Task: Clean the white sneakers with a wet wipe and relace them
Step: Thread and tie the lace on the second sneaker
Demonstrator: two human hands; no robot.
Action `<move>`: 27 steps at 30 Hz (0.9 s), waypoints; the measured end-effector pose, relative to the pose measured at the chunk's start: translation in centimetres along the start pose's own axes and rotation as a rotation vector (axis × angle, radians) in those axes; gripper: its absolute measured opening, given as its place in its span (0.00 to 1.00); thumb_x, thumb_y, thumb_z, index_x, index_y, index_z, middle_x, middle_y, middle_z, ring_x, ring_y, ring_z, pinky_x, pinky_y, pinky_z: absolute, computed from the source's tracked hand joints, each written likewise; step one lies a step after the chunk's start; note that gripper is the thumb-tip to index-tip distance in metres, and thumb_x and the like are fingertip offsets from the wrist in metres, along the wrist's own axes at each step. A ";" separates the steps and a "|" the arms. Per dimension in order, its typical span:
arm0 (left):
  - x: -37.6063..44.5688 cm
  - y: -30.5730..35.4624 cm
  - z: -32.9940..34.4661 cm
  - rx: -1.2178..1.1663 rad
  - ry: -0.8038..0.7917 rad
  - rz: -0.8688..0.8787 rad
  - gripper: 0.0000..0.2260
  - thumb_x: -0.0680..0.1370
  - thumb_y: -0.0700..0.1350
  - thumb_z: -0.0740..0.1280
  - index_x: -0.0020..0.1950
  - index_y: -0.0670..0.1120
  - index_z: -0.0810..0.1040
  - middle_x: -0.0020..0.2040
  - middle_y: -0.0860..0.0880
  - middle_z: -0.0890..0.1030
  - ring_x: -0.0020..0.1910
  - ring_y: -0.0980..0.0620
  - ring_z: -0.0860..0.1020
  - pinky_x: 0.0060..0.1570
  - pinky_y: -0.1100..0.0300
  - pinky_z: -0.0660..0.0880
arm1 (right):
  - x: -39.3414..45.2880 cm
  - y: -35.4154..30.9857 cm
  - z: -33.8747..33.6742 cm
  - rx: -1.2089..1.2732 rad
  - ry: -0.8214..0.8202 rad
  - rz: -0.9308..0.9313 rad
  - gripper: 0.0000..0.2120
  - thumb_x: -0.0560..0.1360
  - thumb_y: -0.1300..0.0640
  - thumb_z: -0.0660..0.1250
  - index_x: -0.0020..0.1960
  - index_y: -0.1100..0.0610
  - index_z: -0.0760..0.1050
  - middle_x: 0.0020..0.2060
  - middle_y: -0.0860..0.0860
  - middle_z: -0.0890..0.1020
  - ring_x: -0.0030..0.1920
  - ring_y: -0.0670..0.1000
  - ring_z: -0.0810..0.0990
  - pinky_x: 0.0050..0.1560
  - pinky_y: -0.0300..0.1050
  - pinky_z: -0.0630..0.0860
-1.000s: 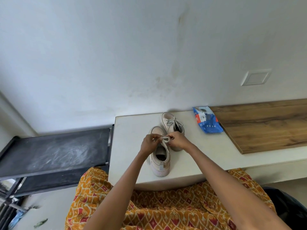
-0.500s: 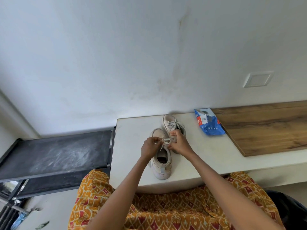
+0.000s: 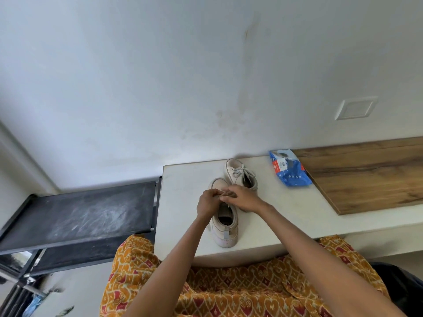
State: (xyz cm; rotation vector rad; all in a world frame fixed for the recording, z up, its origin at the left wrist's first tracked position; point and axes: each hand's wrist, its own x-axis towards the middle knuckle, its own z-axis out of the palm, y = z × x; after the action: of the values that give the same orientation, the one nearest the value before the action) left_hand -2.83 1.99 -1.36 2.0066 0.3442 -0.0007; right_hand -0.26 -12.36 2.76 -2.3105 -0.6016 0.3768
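Two sneakers: both stand on the white desk (image 3: 183,202), toes toward the wall; the near sneaker (image 3: 225,227) is under the hands, the far sneaker (image 3: 240,172) just beyond it already carries a tied bow.
Left hand (image 3: 207,203): fingers curled, pinching the lace (image 3: 225,193) over the near sneaker's tongue.
Right hand (image 3: 242,197): fingers bent over the same lace, touching the left hand; exactly how they hold it is hidden.
Step, as I judge it: tying off the second sneaker, late in the task.
Risk, knot: the lace is thin and mostly covered, so a loop could slip from the pinch and the bow fall open or come out uneven.
Risk, sneaker: its heel sits near the desk's front edge; a hard pull toward the body could drag it off.
Wipe packet (image 3: 289,171): blue, lying well apart to the right, beside the wooden board (image 3: 366,175).
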 end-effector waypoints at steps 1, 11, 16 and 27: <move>0.0 0.1 -0.2 -0.054 -0.021 -0.012 0.06 0.73 0.51 0.70 0.41 0.50 0.81 0.38 0.52 0.82 0.40 0.53 0.79 0.40 0.57 0.76 | 0.3 0.1 -0.2 0.007 -0.034 0.025 0.20 0.74 0.49 0.69 0.64 0.53 0.74 0.56 0.48 0.79 0.54 0.44 0.76 0.45 0.29 0.68; 0.7 1.2 -2.5 -0.017 -0.240 0.007 0.07 0.73 0.45 0.72 0.40 0.42 0.81 0.29 0.50 0.75 0.24 0.56 0.70 0.20 0.66 0.64 | 1.1 0.1 -1.5 -0.111 -0.089 0.008 0.15 0.74 0.61 0.67 0.60 0.55 0.78 0.52 0.53 0.83 0.50 0.46 0.79 0.48 0.35 0.72; 1.0 1.2 -1.7 0.144 -0.160 0.063 0.08 0.71 0.49 0.73 0.37 0.46 0.81 0.29 0.51 0.76 0.30 0.55 0.72 0.34 0.59 0.68 | 1.1 0.5 -0.8 -0.137 -0.063 0.008 0.16 0.75 0.64 0.62 0.61 0.55 0.77 0.53 0.53 0.82 0.49 0.46 0.79 0.48 0.35 0.71; 0.5 1.6 -2.8 0.477 -0.085 0.081 0.16 0.73 0.57 0.69 0.35 0.46 0.74 0.34 0.51 0.73 0.35 0.53 0.71 0.29 0.61 0.63 | 0.6 1.5 0.8 0.176 0.053 0.101 0.10 0.75 0.55 0.69 0.51 0.61 0.82 0.34 0.50 0.82 0.32 0.43 0.78 0.36 0.34 0.73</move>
State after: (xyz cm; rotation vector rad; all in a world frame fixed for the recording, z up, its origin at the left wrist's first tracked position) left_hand -2.34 3.92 1.24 2.4827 0.2202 -0.1268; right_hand 0.36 -12.60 1.12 -2.1798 -0.4099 0.3989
